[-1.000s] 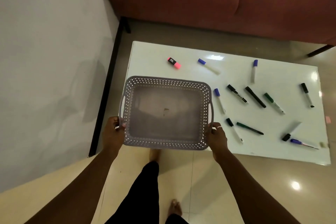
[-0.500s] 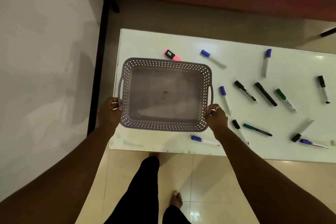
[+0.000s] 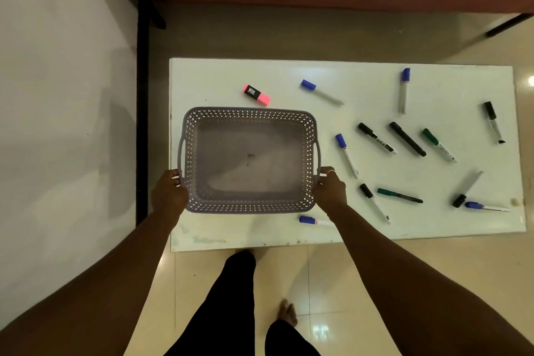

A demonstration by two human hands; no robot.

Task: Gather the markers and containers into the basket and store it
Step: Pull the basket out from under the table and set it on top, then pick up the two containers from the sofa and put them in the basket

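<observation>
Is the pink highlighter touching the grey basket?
Apart. The head view shows a strip of white table between the pink highlighter and the far rim of the grey basket.

The grey basket (image 3: 250,208) looks like perforated matt plastic; the white table (image 3: 289,78) and floor tiles (image 3: 332,283) are smooth and glossy.

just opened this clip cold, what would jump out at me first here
An empty grey perforated basket sits at the left end of a white table, gripped at its sides by the left hand and right hand. Markers lie scattered to its right, and a pink highlighter lies just behind it.
</observation>
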